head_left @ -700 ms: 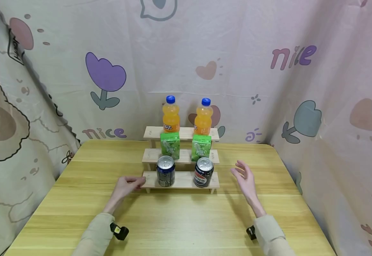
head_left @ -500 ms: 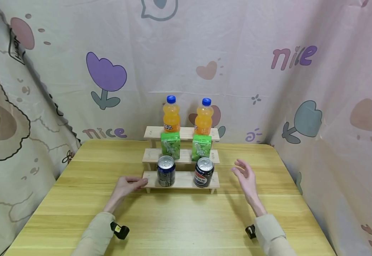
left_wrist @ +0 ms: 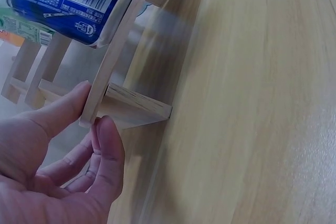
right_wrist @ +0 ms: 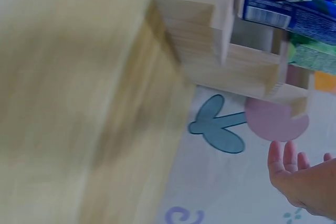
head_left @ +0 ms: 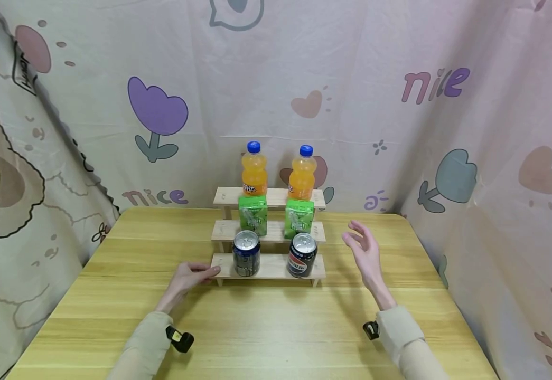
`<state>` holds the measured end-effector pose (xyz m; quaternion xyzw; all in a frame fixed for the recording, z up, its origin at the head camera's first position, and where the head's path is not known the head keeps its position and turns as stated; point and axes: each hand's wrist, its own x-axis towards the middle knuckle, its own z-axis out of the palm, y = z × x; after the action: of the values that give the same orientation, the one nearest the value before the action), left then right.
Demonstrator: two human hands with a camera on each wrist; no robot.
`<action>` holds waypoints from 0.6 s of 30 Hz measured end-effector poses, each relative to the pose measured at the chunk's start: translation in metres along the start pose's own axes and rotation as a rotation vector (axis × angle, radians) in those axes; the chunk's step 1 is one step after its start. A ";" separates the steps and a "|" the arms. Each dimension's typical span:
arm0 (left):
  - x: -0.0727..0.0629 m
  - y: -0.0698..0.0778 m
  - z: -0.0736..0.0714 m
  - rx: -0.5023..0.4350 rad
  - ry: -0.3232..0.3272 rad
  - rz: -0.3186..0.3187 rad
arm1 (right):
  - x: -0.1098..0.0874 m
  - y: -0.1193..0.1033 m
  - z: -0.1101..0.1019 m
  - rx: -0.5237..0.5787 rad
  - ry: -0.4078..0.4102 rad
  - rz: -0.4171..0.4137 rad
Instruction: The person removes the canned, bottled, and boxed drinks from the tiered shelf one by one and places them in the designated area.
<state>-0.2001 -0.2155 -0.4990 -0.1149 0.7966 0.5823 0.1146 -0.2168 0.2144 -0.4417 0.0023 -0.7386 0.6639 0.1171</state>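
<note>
A three-step wooden display rack (head_left: 273, 268) stands on the table. Its bottom step carries two soda cans, the left can (head_left: 246, 259) and the right can (head_left: 302, 258). Green drink cartons (head_left: 253, 217) occupy the middle step, and two orange soda bottles (head_left: 301, 177) with blue caps are on the top one. My left hand (head_left: 187, 278) pinches the left end of the bottom step. In the left wrist view the thumb is above the board (left_wrist: 113, 56) and the fingers below it. Off the rack's right side, my right hand (head_left: 367, 256) is raised with loosely bent fingers, holding nothing.
The wooden table (head_left: 276, 327) reaches back to a printed cloth (head_left: 237, 95), which also hangs at both sides. A small black camera (head_left: 180, 339) is strapped to the left wrist, another camera (head_left: 371, 330) to the right.
My right hand has shifted a little farther forward and up beside the rack. The left hand keeps its pinch on the bottom step; rack and drinks look unmoved.
</note>
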 end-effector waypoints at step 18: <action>0.003 0.001 0.001 -0.132 -0.064 -0.020 | 0.043 -0.053 0.009 -0.100 -0.098 -0.134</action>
<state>-0.2030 -0.2144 -0.4991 -0.1113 0.7510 0.6360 0.1380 -0.2523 0.2057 -0.3830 0.0781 -0.7738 0.6160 0.1250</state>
